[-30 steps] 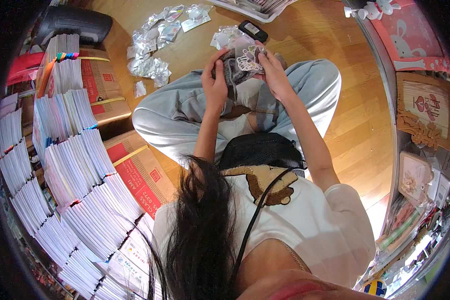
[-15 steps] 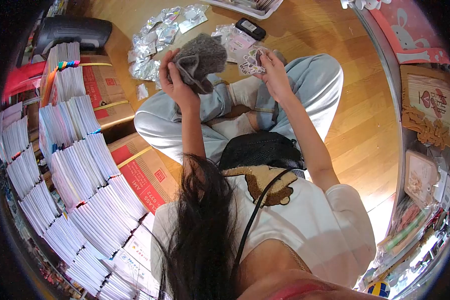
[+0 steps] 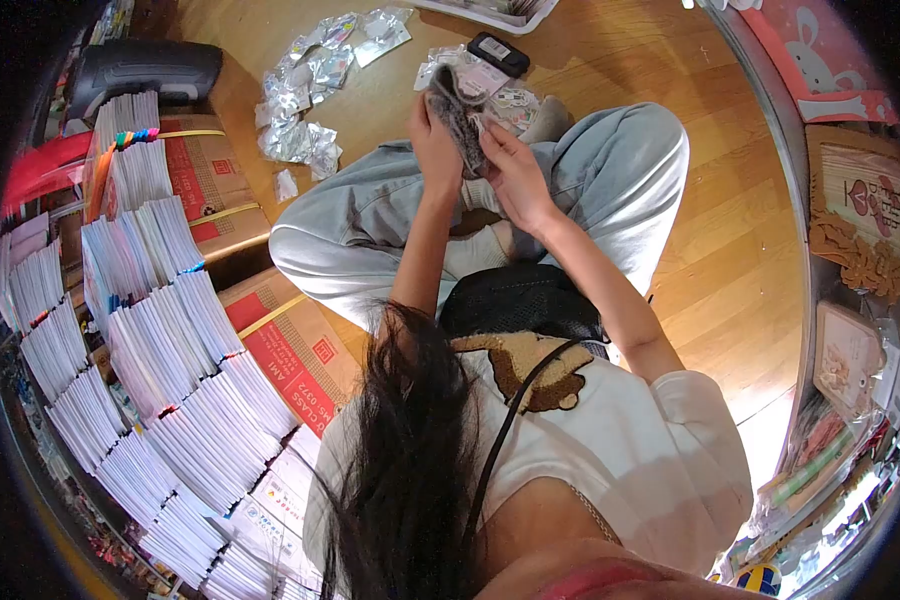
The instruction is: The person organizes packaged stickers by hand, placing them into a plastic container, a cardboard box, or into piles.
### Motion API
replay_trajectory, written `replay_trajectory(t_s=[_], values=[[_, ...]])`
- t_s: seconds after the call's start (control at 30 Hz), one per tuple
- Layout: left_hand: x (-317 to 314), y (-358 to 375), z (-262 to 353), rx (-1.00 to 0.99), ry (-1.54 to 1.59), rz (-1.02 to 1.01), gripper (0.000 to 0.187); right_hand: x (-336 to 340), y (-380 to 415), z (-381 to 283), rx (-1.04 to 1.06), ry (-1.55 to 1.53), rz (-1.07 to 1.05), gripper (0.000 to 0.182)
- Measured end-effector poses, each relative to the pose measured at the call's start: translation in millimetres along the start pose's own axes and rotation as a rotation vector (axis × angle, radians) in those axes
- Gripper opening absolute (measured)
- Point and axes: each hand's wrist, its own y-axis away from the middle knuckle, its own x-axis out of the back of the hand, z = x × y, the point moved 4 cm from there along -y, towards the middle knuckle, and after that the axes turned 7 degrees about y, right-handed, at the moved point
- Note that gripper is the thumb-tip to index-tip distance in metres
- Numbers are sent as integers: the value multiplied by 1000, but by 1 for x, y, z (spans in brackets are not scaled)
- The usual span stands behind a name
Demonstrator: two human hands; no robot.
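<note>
From the head camera, my left hand [image 3: 433, 140] and right hand [image 3: 515, 180] both pinch a grey fuzzy cloth [image 3: 460, 110] above my crossed legs, fingers closed on it. It looks soft, light and floppy, so I judge the edges the best hold.

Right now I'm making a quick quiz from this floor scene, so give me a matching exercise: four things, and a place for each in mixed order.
Things:
1. grey fuzzy item
2. black device
3. crumpled clear wrappers
4. cardboard box

Places:
A. on the floor beyond the knees
B. held between both hands
C. beside the stacked white packs
D. scattered on the floor, left of the hands

Pairs: 1-B, 2-A, 3-D, 4-C
</note>
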Motion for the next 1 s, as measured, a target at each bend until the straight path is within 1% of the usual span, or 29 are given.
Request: replay_trajectory(t_s=[0.03, 0.07, 0.13, 0.2, 0.23, 0.27, 0.33, 0.37, 0.43, 0.47, 0.53, 0.57, 0.63, 0.67, 0.77, 0.83, 0.9, 0.97, 1.0], values=[[4, 3, -12, 61, 81, 11, 32, -1, 1, 0, -7, 41, 19, 33], [2, 8, -26, 45, 91, 17, 33, 0, 1, -4, -21, 3, 32, 33], [-16, 25, -11, -292, -175, 65, 35, -3, 4, -18, -57, -76, 59, 35], [-22, 27, 5, -416, -220, 55, 36, 2, 5, -11, -113, -228, 127, 36], [-23, 21, 9, -424, -250, 3, 35, 6, 4, -7, -139, -301, 161, 36], [-23, 14, 11, -428, -281, -48, 35, 9, 1, -6, -104, -376, 102, 37], [-29, 8, 26, -401, -353, -131, 32, 9, 0, -13, -107, -392, 86, 35], [-28, 7, 26, -428, -346, -96, 28, 8, -2, -16, -105, -401, 75, 34], [-28, 2, 25, -481, -327, -33, 22, 9, -6, -14, -30, -298, 32, 31], [-26, -4, 18, -325, -291, -19, 20, 9, -7, -14, 8, -247, 12, 29], [-16, -13, 7, -9, -221, 15, 22, 6, -2, -9, -41, -170, 66, 27], [-14, -15, 7, -7, -232, 33, 25, 5, 1, -6, -70, -131, 92, 26], [-13, -19, 12, -2, -256, 72, 31, 13, -4, 6, -96, -166, 92, 26], [-8, -24, -9, 49, -119, 83, 30, 17, -6, 10, -100, -200, 101, 26], [-9, -13, -24, 103, 174, 90, 27, 25, -10, 12, -106, -306, 184, 24], [-24, 2, -15, -200, 1, 9, 29, 28, -8, 11, -147, -364, 218, 24], [-30, 6, -9, -285, -63, -81, 32, 30, -5, 8, -219, -409, 208, 28], [-25, 1, -7, -151, -12, -174, 34, 33, -7, 11, -182, -467, 173, 27], [-25, -3, -3, -130, -59, -205, 31, 31, -9, 8, -165, -494, 153, 26]])
